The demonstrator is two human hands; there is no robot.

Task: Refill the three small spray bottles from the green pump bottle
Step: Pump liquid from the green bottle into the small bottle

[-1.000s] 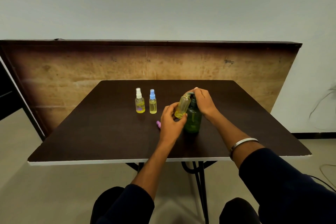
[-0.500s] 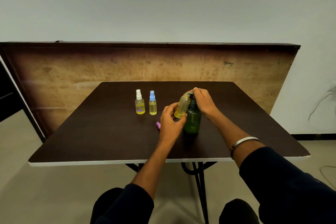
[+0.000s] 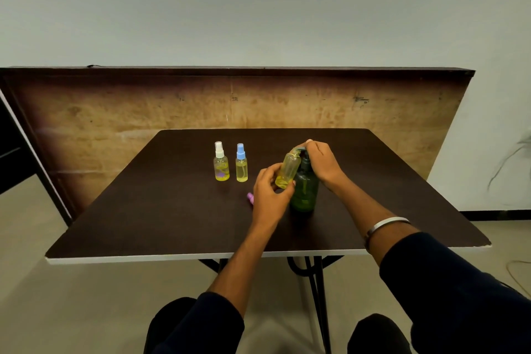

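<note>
The green pump bottle (image 3: 305,191) stands upright near the middle of the dark table (image 3: 161,210). My right hand (image 3: 323,162) rests over its pump head with fingers curled on it. My left hand (image 3: 271,191) grips an uncapped small bottle (image 3: 288,170) with yellow liquid in its base, tilted so its mouth sits under the pump spout. A pink cap (image 3: 250,198) lies on the table just left of my left hand. Two capped spray bottles stand further left: one with a white top (image 3: 221,162), one with a blue top (image 3: 241,164).
A tall wooden board (image 3: 115,112) stands behind the table's far edge. The table's white front edge (image 3: 201,257) is close to my knees. Cables hang on the wall at the right.
None of the bottles or hands has visibly moved; only the view shifted slightly.
</note>
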